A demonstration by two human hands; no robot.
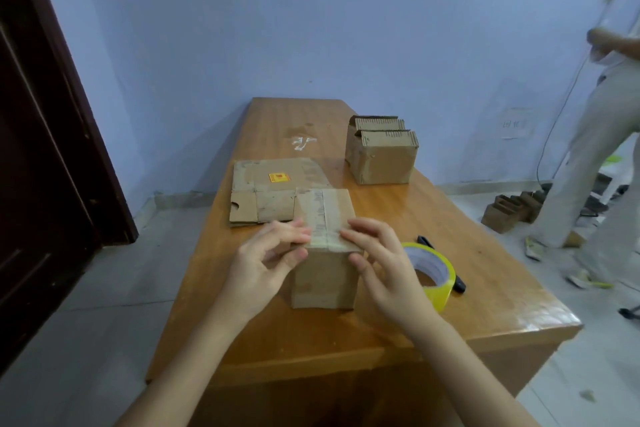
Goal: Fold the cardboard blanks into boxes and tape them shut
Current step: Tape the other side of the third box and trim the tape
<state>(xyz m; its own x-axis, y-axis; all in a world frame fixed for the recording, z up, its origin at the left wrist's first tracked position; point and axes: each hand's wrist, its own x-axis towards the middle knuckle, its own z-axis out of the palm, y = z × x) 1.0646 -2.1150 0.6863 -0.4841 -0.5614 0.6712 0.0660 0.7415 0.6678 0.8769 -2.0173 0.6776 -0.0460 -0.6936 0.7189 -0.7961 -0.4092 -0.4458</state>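
Box: we see the box (325, 253) standing upright on the table (467, 274), near the front edge, its long axis vertical and its taped top facing up.
Tape strip: a strip runs along the top seam, away from us, and folds over the near top edge.
Left hand: our left hand (266, 255) sits at the box's upper left corner, fingers curled, fingertips (301, 236) pressing on the tape end at the near edge.
Right hand: our right hand (377, 263) mirrors it at the upper right corner, fingers bent, thumb against the front face; the box lies between both hands.
Roll: a yellow tape roll (431, 276) lies just right of the box, behind the right hand.
Blank: a flat blank (270, 192) lies behind the box, touching it.
Boxes: two folded boxes (382, 151) stand farther back right.
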